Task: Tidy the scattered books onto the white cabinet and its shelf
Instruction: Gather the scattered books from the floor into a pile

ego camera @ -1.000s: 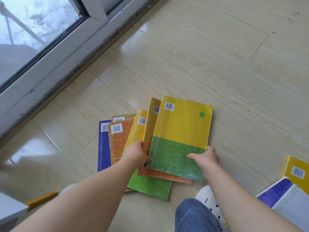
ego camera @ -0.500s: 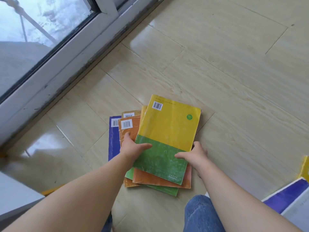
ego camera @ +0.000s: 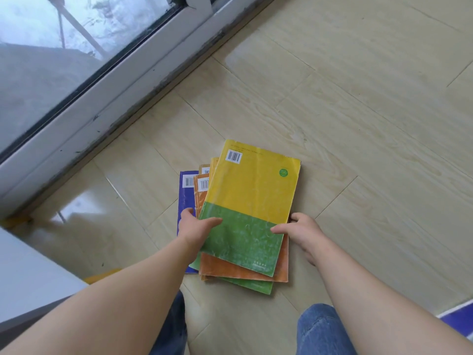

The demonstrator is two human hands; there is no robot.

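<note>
A pile of several thin books lies on the tiled floor. The top book is yellow above and green below, with a barcode at its far corner. Under it show an orange book, a green edge and a purple book at the left. My left hand grips the pile's left side, thumb on the green cover. My right hand holds the right side, thumb on top. A corner of the white cabinet shows at the lower left.
A sliding glass door with a white frame runs diagonally along the upper left. Another purple book pokes in at the lower right edge. A yellow book edge lies beside the cabinet. My knees in blue jeans are below the pile.
Both hands pushed the fanned books together into a tighter pile. The view shifted, so the loose books at the right mostly left the frame.
</note>
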